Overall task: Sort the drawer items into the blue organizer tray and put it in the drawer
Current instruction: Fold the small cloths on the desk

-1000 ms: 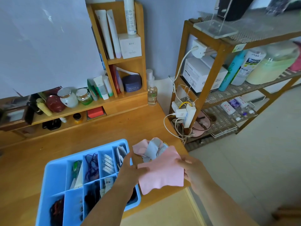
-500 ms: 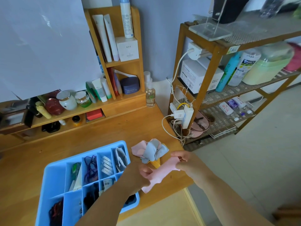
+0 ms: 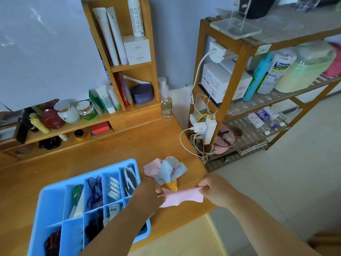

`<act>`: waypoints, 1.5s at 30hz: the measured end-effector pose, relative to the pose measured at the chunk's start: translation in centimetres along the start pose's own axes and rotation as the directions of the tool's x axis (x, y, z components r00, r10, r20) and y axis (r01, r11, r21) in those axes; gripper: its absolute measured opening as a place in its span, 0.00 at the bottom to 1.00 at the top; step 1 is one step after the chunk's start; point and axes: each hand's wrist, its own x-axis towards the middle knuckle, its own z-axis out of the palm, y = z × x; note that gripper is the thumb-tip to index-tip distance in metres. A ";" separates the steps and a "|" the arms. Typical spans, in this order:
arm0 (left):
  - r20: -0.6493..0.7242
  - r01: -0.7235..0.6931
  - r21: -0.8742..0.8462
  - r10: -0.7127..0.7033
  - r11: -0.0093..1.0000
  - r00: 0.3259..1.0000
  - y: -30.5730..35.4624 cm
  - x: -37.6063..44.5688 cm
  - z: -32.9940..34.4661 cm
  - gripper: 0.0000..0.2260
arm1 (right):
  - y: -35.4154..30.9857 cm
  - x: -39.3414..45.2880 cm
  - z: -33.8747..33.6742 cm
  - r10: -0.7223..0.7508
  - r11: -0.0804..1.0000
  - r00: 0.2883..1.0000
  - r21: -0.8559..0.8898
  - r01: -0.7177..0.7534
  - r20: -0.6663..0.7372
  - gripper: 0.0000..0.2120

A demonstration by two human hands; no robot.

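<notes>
Pink cloth (image 3: 181, 197) stretches between both hands over the desk's front edge (image 3: 184, 218) — left hand (image 3: 147, 195) pinching one end, right hand (image 3: 215, 190) the other — just right of the blue organizer tray (image 3: 49, 206), near the crumpled cloths (image 3: 166, 169).

Home bedroom: wooden vanity desk (image 3: 114, 150), skincare jars (image 3: 67, 111) (creams, lotions), toiletry rack (image 3: 239, 52).

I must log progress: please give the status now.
Both hands, left and right, pinch pink cloth. Blue organizer tray on desk. Cloth pile waits.
</notes>
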 end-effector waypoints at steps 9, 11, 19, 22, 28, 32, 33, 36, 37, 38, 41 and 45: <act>0.143 0.139 -0.377 -0.091 0.916 0.986 0.6 1.7 2.0 0.14 | 4.6 0.5 0.1 0.225 0.792 0.970 0.563 -0.236 0.091 0.09; 0.124 0.185 -0.444 -0.145 0.876 0.982 0.8 2.2 3.3 0.13 | 5.1 1.2 0.9 0.261 0.766 0.963 0.591 -0.251 0.071 0.11; 0.053 0.304 -0.411 -0.310 0.859 0.949 1.5 4.1 9.4 0.17 | 6.9 3.9 5.3 0.296 0.885 0.953 0.393 -0.249 -0.063 0.22; -0.070 0.306 -0.414 -0.365 0.857 0.928 1.5 3.8 10.6 0.09 | 7.2 3.1 6.2 0.279 0.919 0.934 0.343 -0.193 -0.221 0.23; -0.184 0.303 -0.380 -0.393 0.874 0.901 0.5 2.0 13.1 0.12 | 9.4 1.7 7.5 0.328 0.929 0.886 0.284 -0.238 -0.327 0.08; -0.146 0.326 -0.444 -0.427 0.834 0.893 0.7 1.1 14.0 0.05 | 10.0 0.9 7.8 0.389 0.892 0.881 0.350 -0.286 -0.271 0.08; -0.150 0.324 -0.459 -0.431 0.827 0.890 0.8 1.0 14.1 0.04 | 10.0 0.8 7.9 0.394 0.889 0.880 0.352 -0.293 -0.264 0.08; -0.156 0.310 -0.423 -0.405 0.852 0.901 0.9 1.1 14.3 0.04 | 9.6 1.0 8.1 0.395 0.900 0.879 0.305 -0.312 -0.266 0.08; -0.152 0.315 -0.416 -0.406 0.853 0.901 1.0 1.2 14.3 0.04 | 9.6 1.0 8.1 0.397 0.901 0.878 0.298 -0.316 -0.267 0.08; -0.147 0.317 -0.424 -0.410 0.848 0.900 1.0 1.3 14.2 0.03 | 9.5 1.1 8.1 0.394 0.903 0.879 0.293 -0.316 -0.268 0.07; -0.130 0.315 -0.461 -0.414 0.830 0.901 0.9 1.4 13.8 0.04 | 9.2 1.0 8.0 0.379 0.912 0.883 0.271 -0.306 -0.278 0.04; -0.139 0.321 -0.484 -0.433 0.814 0.890 0.8 1.6 13.4 0.05 | 8.8 0.8 8.3 0.353 0.931 0.878 0.218 -0.294 -0.323 0.05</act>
